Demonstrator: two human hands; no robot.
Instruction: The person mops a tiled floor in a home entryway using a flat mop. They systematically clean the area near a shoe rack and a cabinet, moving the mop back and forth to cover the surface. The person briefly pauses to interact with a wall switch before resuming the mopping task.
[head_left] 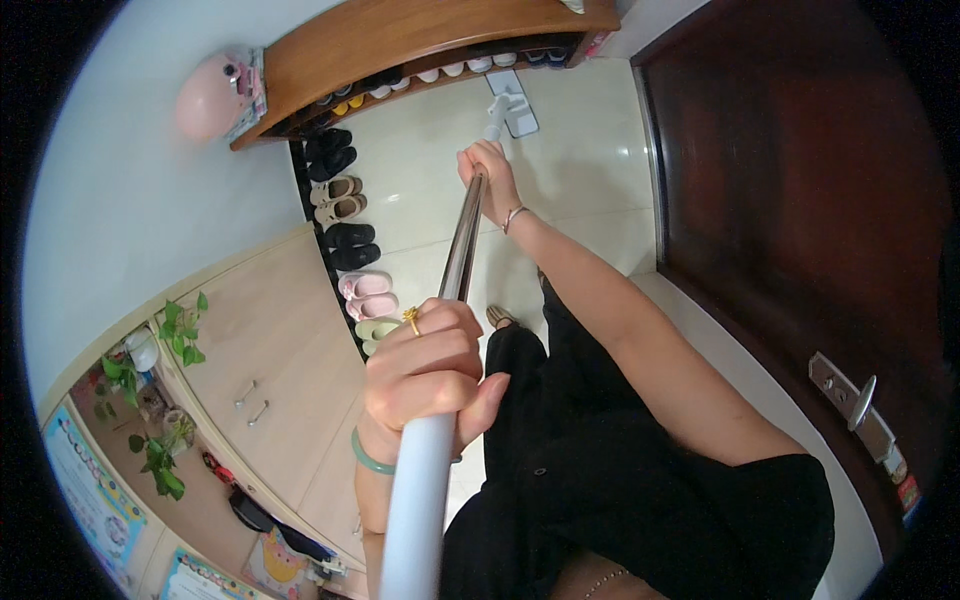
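My left hand (425, 365), with a gold ring and a green bangle, is closed around the upper, pale blue part of a mop handle (462, 250). Farther down the metal shaft, my right hand (488, 175), wearing a thin bracelet, grips the same handle. The flat white mop head (512, 102) rests on the glossy cream tile floor (580, 170) just in front of a wooden shoe rack. I wear black clothes, and one foot (498, 317) shows below the handle.
A wooden shoe rack (400, 45) with shoes stands at the far end. A row of slippers and sandals (345, 235) lines the wall on the left. A dark wooden door (800, 200) with a metal handle (852, 400) is on the right. A cabinet with plants (180, 330) is at left.
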